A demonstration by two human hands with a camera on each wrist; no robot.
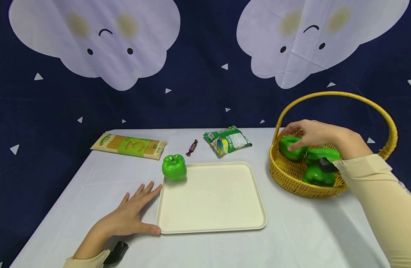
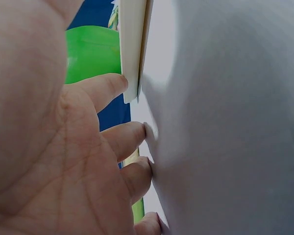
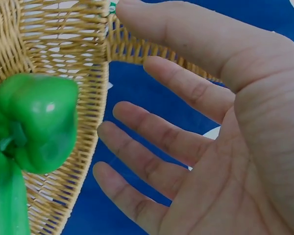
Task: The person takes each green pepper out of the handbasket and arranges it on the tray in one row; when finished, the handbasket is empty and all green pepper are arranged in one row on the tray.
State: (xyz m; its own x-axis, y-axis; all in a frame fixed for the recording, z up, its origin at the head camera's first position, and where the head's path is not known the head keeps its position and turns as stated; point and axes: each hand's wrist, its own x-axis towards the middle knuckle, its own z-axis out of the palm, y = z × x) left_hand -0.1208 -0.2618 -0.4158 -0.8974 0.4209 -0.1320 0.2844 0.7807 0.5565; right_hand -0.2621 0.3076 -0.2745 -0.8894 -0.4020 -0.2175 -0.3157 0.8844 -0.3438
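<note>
My left hand [image 1: 128, 217] is spread at the left side of a cream tray [image 1: 212, 201], its thumb and index fingertip touching the rim. In the left wrist view the other fingertips rest on the tablecloth. A green bell pepper [image 1: 174, 168] sits in the tray's far left corner. Over a wicker basket [image 1: 292, 186] at the right, my right hand [image 1: 316, 134] reaches in under the handle, fingers apart and holding nothing. Nearest to it is a green bell pepper [image 3: 44, 122]. Another bell pepper [image 1: 317, 176] and a smooth green vegetable [image 1: 322, 154], partly hidden, lie beside it.
Behind the tray lie a noodle packet [image 1: 131, 146], a small purple wrapped candy [image 1: 192, 147] and a green snack bag [image 1: 227, 140]. The basket's tall handle [image 1: 339, 93] arches above my right forearm. A dark blue cloud-printed cloth [image 1: 198, 104] hangs behind the table.
</note>
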